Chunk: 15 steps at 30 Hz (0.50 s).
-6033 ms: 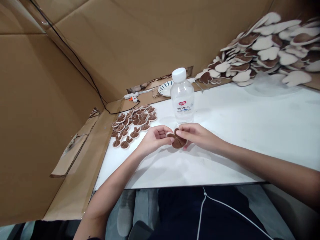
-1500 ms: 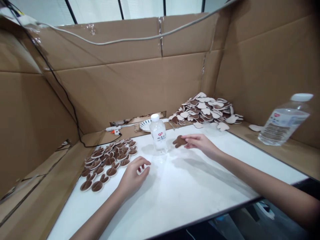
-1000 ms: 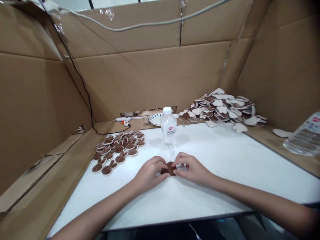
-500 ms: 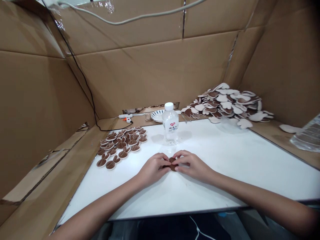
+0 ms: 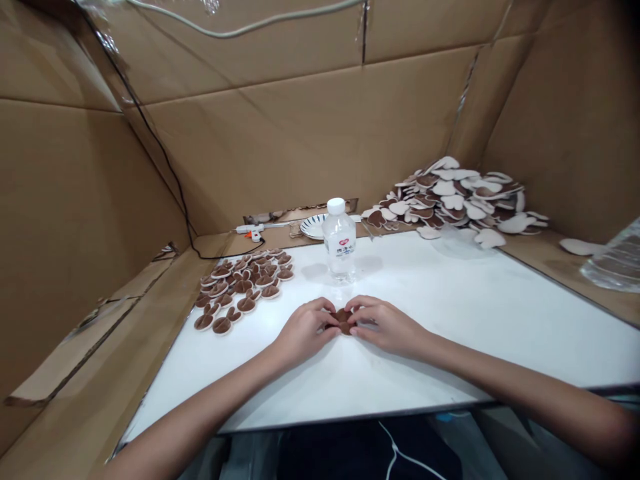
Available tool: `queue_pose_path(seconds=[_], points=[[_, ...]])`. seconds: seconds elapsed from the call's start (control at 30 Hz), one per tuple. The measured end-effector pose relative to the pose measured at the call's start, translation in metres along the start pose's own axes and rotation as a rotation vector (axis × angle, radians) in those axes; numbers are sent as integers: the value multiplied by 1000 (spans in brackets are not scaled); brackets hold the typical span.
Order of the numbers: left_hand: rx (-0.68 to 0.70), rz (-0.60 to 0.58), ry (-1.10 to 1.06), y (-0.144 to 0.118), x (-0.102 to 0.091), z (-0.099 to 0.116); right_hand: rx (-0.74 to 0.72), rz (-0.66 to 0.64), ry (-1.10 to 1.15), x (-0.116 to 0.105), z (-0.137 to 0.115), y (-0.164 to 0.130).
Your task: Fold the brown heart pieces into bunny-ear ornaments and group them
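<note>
While resting on the white board [image 5: 450, 347] at lower centre, left hand [image 5: 303, 330] and right hand [image 5: 385, 327] pinching a brown piece [image 5: 343, 319] between fingertips, both closed on it. Behind, at centre, bottle [image 5: 339, 241] standing upright. Left of it, finished pieces [image 5: 243, 287] lying in rows. Farther, upper right, pile [image 5: 453, 200] heaping against cardboard.
</note>
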<state>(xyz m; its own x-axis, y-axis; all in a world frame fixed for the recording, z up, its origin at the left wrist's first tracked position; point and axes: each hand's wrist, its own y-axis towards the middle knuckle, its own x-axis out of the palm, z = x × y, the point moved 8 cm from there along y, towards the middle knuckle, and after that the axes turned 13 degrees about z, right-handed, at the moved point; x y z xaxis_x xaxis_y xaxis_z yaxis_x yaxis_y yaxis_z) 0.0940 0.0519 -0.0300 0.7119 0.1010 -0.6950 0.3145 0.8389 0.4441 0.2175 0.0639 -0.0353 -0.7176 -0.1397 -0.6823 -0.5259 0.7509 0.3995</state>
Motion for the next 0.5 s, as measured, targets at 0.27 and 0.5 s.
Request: queue_pose_path(seconds=[0.27,0.5], points=[[119,6,69,0,3,7,6,8,-27,1,2,-1],[147,9,54,0,6,8,-2,17,-38,0,1,2]])
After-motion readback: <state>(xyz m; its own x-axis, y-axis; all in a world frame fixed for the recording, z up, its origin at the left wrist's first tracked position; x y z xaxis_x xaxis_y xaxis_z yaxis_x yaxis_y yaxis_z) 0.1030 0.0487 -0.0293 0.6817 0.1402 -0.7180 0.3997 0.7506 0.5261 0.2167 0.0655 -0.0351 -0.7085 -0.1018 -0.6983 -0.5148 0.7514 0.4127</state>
